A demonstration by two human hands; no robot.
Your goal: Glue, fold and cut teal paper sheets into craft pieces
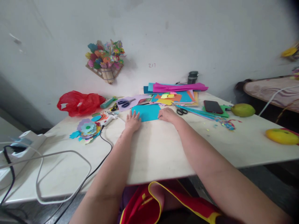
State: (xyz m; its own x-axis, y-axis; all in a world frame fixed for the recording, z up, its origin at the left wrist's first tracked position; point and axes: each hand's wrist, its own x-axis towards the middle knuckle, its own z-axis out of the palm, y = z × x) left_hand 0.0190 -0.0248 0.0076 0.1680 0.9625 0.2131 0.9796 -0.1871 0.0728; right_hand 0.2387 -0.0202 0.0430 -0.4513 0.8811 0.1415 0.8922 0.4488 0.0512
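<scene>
A blue sheet of paper (149, 112) lies flat on the white table (161, 152), between my two hands. My left hand (133, 121) rests on its left edge with the fingers spread. At the sheet's right edge my right hand (167, 114) has its fingers curled together, pinching the paper's edge. Just behind and right of that hand are black-handled scissors (181, 111). Beyond the sheet, to the left, dark blue scissors (125, 102) lie on lilac paper (140, 99).
Paper flowers (88, 128) and a glue gun (108, 118) with its cord lie left. Farther back are a red plastic bag (79, 104) and stacked coloured papers (184, 96). A phone (213, 107), green mango (243, 110) and yellow mango (282, 136) are right.
</scene>
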